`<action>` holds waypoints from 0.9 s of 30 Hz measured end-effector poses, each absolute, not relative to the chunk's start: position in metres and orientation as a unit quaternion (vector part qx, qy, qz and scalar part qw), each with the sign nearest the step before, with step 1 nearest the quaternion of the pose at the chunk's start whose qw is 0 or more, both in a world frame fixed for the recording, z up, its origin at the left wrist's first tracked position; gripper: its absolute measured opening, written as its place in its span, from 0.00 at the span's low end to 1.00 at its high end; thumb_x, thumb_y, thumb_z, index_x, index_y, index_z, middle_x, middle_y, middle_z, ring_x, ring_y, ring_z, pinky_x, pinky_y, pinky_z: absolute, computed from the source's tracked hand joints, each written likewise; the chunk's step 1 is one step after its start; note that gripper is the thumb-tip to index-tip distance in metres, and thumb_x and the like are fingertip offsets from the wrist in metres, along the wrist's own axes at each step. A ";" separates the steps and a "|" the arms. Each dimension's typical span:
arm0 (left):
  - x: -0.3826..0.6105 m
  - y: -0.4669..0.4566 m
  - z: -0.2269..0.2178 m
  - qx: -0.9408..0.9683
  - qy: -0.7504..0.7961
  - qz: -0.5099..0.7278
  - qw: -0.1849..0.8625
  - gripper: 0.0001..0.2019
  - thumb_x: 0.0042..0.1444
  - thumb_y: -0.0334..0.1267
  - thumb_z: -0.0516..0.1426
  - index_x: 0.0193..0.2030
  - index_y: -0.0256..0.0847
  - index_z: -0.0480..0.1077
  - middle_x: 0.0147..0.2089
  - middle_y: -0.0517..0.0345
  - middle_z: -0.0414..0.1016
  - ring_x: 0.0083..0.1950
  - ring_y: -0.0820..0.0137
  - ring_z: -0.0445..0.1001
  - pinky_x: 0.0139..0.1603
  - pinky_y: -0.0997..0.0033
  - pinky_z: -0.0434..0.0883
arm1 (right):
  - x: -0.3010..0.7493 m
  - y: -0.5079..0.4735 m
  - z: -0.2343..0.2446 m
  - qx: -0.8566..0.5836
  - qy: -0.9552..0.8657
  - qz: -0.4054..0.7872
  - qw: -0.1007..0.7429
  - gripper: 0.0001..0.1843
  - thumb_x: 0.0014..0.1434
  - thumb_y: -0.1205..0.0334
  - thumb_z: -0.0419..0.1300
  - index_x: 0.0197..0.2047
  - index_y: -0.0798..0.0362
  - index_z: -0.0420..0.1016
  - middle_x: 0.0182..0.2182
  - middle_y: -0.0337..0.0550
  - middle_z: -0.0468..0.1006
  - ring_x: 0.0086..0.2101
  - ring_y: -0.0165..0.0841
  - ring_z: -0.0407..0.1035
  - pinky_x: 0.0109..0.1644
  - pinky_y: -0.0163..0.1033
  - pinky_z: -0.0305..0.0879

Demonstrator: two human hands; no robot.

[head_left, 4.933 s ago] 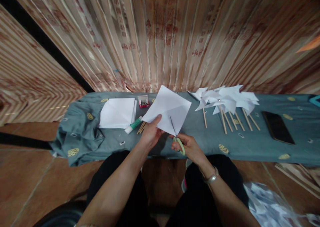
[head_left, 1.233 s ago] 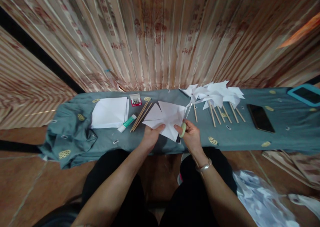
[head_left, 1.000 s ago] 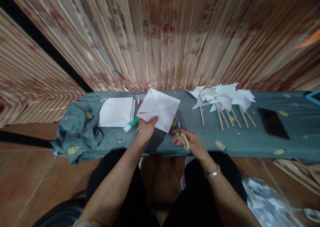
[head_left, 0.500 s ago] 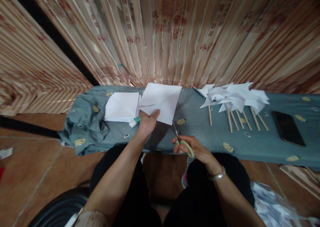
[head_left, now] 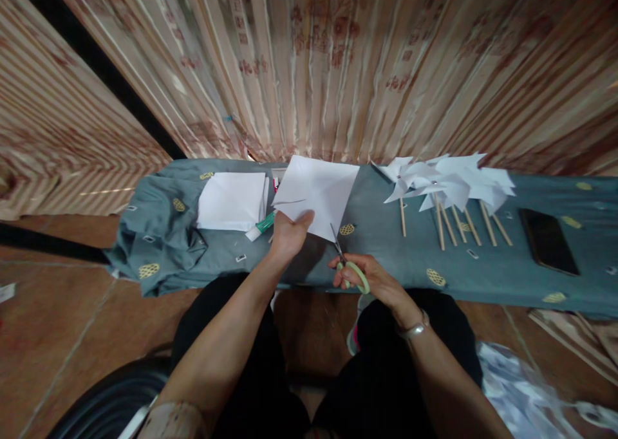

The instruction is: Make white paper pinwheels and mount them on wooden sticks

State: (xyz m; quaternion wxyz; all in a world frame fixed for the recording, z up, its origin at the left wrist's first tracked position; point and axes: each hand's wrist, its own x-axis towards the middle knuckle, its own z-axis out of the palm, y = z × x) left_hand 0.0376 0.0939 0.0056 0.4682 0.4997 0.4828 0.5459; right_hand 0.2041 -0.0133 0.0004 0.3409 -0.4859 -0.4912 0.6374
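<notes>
A square sheet of white paper (head_left: 321, 185) is pinched in my left hand (head_left: 290, 233), thumb on top and fingers hidden beneath. One slit shows at its left side, near the thumb. My right hand (head_left: 369, 275) is closed around the pale green handles of a pair of scissors (head_left: 356, 277). Their blades straddle the sheet's lower right corner, one blade lying over the paper. Left of the sheet lies a stack of white paper squares (head_left: 232, 201), with a green and white tube (head_left: 261, 226) beside it, partly behind my left hand.
Several white paper pinwheels (head_left: 449, 185) on wooden sticks lie to the right on the blue-grey cloth (head_left: 309, 265). Beyond them rests a dark phone (head_left: 549, 241). A patterned curtain (head_left: 318, 72) hangs behind. A plastic bag of white pieces (head_left: 519, 387) sits on the floor at lower right.
The scissors have moved up onto the sheet's lower right corner, the blades now reaching over the paper. My left hand still grips the sheet. The whole view has shifted slightly.
</notes>
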 end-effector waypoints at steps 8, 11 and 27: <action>0.040 0.090 0.010 0.482 0.502 0.531 0.484 0.21 0.41 0.34 0.66 0.46 0.38 0.73 0.37 0.50 0.80 0.52 0.51 0.75 0.59 0.53 0.68 | 0.204 -0.012 0.001 -0.492 -0.484 0.639 0.341 0.30 0.47 0.36 0.65 0.39 0.56 0.76 0.25 0.40 0.78 0.24 0.28 0.68 0.28 0.33 0.62; 0.040 0.090 0.008 0.477 0.497 0.535 0.488 0.22 0.40 0.35 0.66 0.46 0.39 0.73 0.37 0.51 0.80 0.51 0.52 0.75 0.58 0.54 0.68 | 0.204 -0.013 0.001 -0.492 -0.483 0.639 0.342 0.29 0.47 0.37 0.66 0.39 0.55 0.75 0.26 0.40 0.78 0.25 0.28 0.69 0.29 0.33 0.63; 0.038 0.094 0.006 0.483 0.494 0.539 0.482 0.26 0.40 0.35 0.67 0.50 0.38 0.72 0.38 0.51 0.81 0.46 0.53 0.77 0.55 0.55 0.70 | 0.200 -0.011 0.003 -0.502 -0.436 0.656 0.357 0.27 0.38 0.42 0.72 0.33 0.55 0.76 0.21 0.36 0.76 0.22 0.26 0.67 0.26 0.31 0.65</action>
